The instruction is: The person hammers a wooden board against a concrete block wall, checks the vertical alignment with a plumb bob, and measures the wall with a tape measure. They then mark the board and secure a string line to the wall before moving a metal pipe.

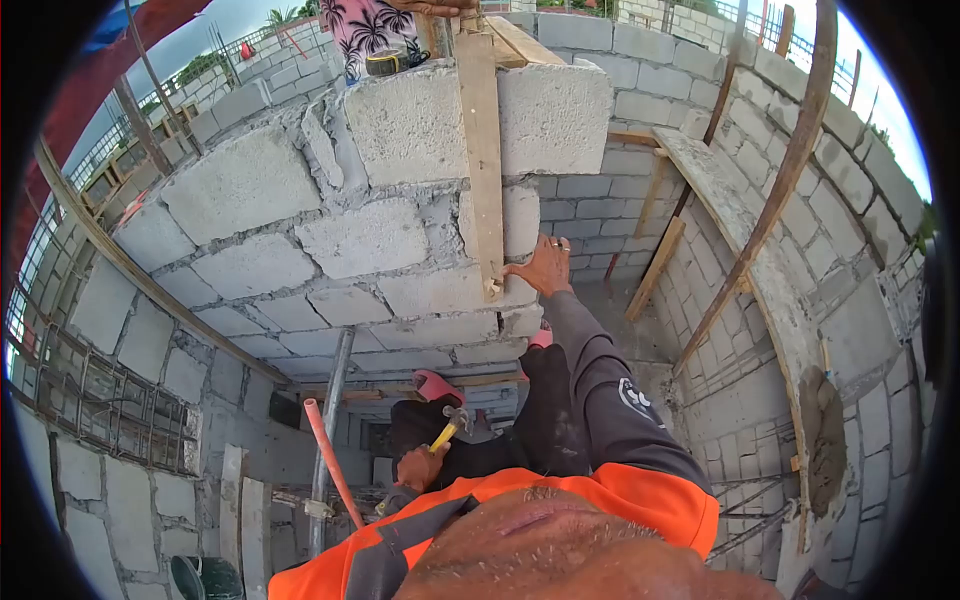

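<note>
My left hand [422, 467] is low in front of my body, closed around the yellow handle of a claw hammer [452, 425], whose metal head points up. My right hand [545, 266] reaches forward to the end of the block wall [365, 238], thumb and fingers spread against its corner. Its thumb lies close to the lower end of a wooden board [484, 165], which stands upright against the wall's face. At the board's top is another person's hand [436, 6]. A tape measure [384, 64] sits on top of the wall beside it.
A metal pipe [330, 430] and an orange pipe [333, 460] rise at my left. Wooden poles [765, 215] and a long plank [745, 235] with wet mortar [825, 435] stand at the right. Rebar [110, 400] is at the left; a dark bucket [207, 577] sits lower left.
</note>
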{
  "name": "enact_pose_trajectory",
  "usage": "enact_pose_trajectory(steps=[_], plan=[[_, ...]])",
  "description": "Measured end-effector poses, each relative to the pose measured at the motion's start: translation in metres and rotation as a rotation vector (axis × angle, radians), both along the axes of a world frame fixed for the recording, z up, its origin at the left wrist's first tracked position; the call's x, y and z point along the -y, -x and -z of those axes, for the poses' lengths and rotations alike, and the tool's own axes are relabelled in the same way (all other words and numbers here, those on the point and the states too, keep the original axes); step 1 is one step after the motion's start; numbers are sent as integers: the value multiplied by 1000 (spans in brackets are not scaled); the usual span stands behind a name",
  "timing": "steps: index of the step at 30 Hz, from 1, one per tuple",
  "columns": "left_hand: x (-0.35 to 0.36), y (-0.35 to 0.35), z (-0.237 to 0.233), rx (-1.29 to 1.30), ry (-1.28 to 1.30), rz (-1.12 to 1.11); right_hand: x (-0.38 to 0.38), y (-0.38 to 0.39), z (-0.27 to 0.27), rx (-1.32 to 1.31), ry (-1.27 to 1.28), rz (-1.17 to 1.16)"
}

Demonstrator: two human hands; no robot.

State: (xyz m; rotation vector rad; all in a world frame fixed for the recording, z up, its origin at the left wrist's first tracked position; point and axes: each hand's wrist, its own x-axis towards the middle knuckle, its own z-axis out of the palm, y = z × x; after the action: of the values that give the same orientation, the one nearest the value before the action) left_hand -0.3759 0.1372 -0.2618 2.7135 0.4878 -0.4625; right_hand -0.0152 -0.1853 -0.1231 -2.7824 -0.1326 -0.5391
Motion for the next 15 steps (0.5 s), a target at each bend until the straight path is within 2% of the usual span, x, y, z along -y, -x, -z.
enact_pose_trajectory(steps=[15], plan=[[0, -4, -3, -61, 0, 24, 0, -1, 1, -8, -10, -3]])
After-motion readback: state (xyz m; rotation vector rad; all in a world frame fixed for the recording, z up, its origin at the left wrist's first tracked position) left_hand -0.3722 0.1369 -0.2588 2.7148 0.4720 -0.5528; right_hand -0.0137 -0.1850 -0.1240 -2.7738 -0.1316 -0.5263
